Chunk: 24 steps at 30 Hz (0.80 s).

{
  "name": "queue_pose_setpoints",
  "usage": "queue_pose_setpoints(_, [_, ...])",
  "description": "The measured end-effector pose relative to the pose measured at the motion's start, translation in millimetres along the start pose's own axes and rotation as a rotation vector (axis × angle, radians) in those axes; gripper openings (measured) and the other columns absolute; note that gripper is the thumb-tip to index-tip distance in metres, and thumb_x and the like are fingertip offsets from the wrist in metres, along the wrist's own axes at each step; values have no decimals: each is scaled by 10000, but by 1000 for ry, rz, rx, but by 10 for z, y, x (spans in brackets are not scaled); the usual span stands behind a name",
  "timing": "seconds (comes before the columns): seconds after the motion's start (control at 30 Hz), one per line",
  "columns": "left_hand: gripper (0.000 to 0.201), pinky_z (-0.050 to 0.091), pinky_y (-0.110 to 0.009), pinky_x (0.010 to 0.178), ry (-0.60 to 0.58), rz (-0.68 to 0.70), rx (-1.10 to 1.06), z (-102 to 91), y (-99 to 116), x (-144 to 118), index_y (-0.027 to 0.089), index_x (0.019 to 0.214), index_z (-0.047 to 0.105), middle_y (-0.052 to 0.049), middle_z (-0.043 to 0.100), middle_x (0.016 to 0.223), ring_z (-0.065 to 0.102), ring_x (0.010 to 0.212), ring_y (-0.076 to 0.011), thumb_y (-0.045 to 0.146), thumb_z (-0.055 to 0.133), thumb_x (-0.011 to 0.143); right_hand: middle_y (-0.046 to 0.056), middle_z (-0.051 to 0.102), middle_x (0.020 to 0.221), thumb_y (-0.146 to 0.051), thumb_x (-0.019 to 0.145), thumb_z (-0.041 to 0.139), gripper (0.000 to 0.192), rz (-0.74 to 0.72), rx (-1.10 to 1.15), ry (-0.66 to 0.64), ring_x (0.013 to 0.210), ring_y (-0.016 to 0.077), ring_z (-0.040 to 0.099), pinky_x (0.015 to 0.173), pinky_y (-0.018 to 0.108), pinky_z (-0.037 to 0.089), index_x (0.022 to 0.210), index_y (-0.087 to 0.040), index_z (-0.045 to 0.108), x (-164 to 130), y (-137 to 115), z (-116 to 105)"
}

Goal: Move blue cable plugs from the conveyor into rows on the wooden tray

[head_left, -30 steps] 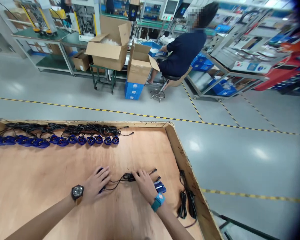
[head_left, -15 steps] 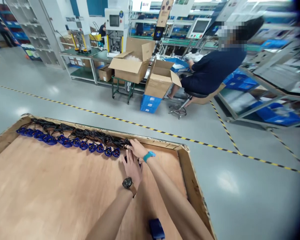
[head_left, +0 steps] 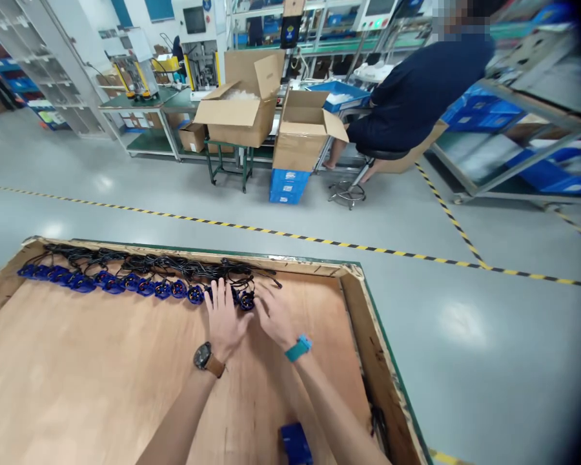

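Observation:
A row of round blue parts with coloured wires inside (head_left: 145, 286) runs along the far side of a wooden-rimmed tabletop (head_left: 121, 361). Bundled black cables (head_left: 150, 263) lie behind them against the rim. My left hand (head_left: 225, 323), with a dark watch at the wrist, lies spread over parts near the row's right end and hides some of them. Just right of the last round part (head_left: 246, 300) is my right hand (head_left: 275, 315), its fingers apart and nothing seen in them. A blue block-shaped piece (head_left: 296, 444) rests near the front, between my forearms.
A raised wooden rim (head_left: 375, 349) borders the tabletop, with a black cable (head_left: 380, 429) by its right side. Across the floor stand open cardboard boxes (head_left: 300, 139), stacked blue bins (head_left: 288, 186) and a seated person (head_left: 430, 90). Yellow-black tape (head_left: 271, 231) crosses the floor.
My left hand has moved left onto the row's right end. The right hand has come off the cables and drawn nearer to me. Another round part now shows at the row's end.

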State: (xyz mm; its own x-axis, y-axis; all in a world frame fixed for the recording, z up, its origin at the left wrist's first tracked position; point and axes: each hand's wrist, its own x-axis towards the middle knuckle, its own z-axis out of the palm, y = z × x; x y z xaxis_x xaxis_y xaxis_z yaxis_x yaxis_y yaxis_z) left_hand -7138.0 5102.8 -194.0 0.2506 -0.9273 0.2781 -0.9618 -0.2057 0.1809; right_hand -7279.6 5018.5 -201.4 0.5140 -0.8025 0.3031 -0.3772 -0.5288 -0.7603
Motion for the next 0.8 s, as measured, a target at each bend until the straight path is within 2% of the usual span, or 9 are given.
queue_pose_setpoints(0.13, [648, 144, -622, 1229, -110, 196, 93, -98, -224, -21, 131, 1553, 271, -103, 215, 1650, 91, 1541, -332, 401, 399, 979, 173, 340, 1580, -275, 1014, 390, 512, -90, -100, -103, 1495, 265, 264, 1201, 502, 346, 1504, -127, 408, -214, 24, 249])
queue_pose_setpoints(0.27, [598, 85, -645, 1229, -109, 231, 161, -102, -292, 33, 83, 1535, 294, -133, 255, 1633, 157, 1528, -331, 348, 335, 1001, 175, 260, 1615, -168, 1001, 327, 518, -125, -160, -101, 1525, 258, 171, 1214, 514, 310, 1513, -126, 392, -151, 98, 409])
queue_pose_setpoints(0.37, [615, 64, -680, 1213, -98, 189, 147, -147, -270, 50, 38, 1512, 325, -179, 279, 1616, 179, 1513, -374, 374, 343, 998, 185, 268, 1610, -195, 986, 387, 523, -123, -137, -144, 1524, 257, 173, 1219, 495, 303, 1502, -106, 405, -125, 34, 286])
queue_pose_setpoints(0.47, [694, 98, -664, 1215, -92, 193, 39, -228, -140, -85, -20, 1507, 289, -243, 229, 1617, 121, 1522, -397, 410, 399, 974, 163, 282, 1610, -222, 978, 425, 592, -47, -100, -124, 1521, 230, 188, 1237, 452, 276, 1546, -103, 308, -286, -158, -75])
queue_pose_setpoints(0.53, [694, 121, -633, 1227, -156, 365, -102, -308, 22, -304, -8, 1515, 264, -240, 223, 1621, 54, 1537, -371, 372, 424, 957, 141, 424, 1535, -245, 989, 424, 542, 79, -108, -65, 1462, 221, 332, 1212, 436, 327, 1518, -144, 371, -560, -349, -390])
queue_pose_setpoints(0.63, [684, 149, -569, 1249, -400, 797, -322, -428, 336, -745, 64, 1525, 255, -187, 250, 1628, 58, 1546, -315, 233, 453, 893, 123, 661, 1241, -256, 1017, 376, 375, 246, -148, 2, 1182, 228, 594, 1049, 428, 492, 1310, -171, 593, -1219, -660, -790])
queue_pose_setpoints(0.7, [748, 183, -546, 1248, -580, 1009, -404, -464, 543, -998, 73, 1510, 277, -187, 275, 1617, 137, 1532, -329, 211, 522, 816, 102, 705, 1086, -270, 1023, 383, 320, 326, -171, 2, 1022, 222, 642, 949, 418, 535, 1154, -175, 660, -1730, -809, -932])
queue_pose_setpoints(0.73, [782, 213, -543, 1239, -650, 1080, -417, -465, 632, -1086, 71, 1496, 295, -198, 294, 1603, 191, 1514, -348, 216, 566, 777, 96, 705, 1072, -270, 1021, 394, 305, 350, -181, -15, 1016, 221, 639, 942, 418, 536, 1127, -178, 665, -1971, -858, -967])
queue_pose_setpoints(0.8, [791, 315, -530, 1187, -727, 1147, -391, -442, 767, -1178, 94, 1457, 355, -207, 398, 1533, 341, 1437, -371, 206, 630, 724, 93, 702, 1081, -263, 1015, 408, 289, 406, -197, -10, 1040, 223, 633, 952, 422, 534, 1118, -182, 665, -2371, -922, -986])
